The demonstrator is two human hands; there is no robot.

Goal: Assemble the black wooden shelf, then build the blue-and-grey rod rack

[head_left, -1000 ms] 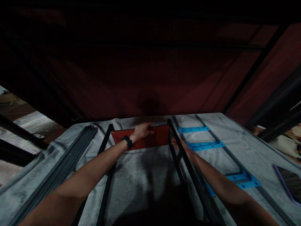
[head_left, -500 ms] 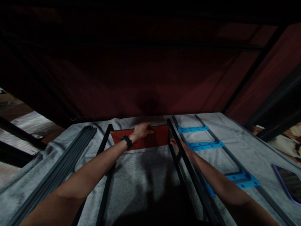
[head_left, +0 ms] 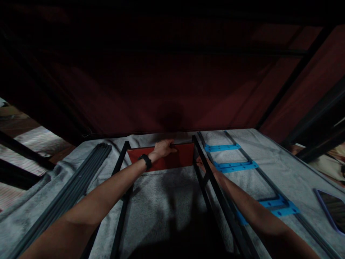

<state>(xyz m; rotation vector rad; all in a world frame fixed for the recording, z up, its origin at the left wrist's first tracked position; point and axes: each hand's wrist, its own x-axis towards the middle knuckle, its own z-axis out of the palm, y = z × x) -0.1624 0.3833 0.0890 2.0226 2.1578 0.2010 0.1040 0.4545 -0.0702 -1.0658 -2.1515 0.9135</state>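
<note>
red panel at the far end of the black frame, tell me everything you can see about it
The red panel is a flat, rectangular board, orange-red with a smooth matt face; its material is unclear in the dim light. It stands on its long edge between the two black frame rails, at the far end of the grey cloth-covered table. The left hand grips its top edge near the middle. The right hand is by its right end, partly hidden behind a rail, so contact there is unclear.
</note>
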